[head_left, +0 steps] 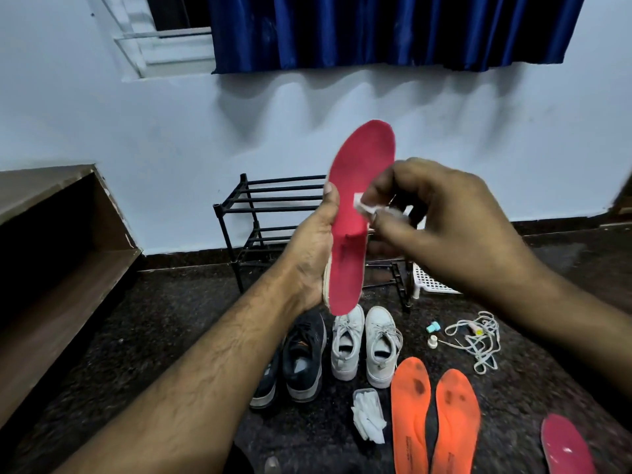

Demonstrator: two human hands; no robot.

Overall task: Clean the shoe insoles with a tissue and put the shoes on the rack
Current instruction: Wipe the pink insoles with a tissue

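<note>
Red insole (359, 200) upright in my left hand (313, 254), thumb curled over its near edge, heel end low in the palm. My right hand (441, 217) pinches a small wad of tissue (364, 205) against the insole's middle; fingers bent tight round it.

Behind the hands: black rack (270, 213), its visible shelves bare, against the wall. On the floor below: white shoes (364, 343) beside dark shoes (301, 360), a tissue pack (367, 415), two orange insoles (434, 415) with dark stains, a second red insole (566, 446) at the far right, loose laces (478, 336).

Risks, as I judge them: the insole is thin and held along one side only, so hard wiping may fold it or push it out of my grip. The wad is small; it may shred or slip.
</note>
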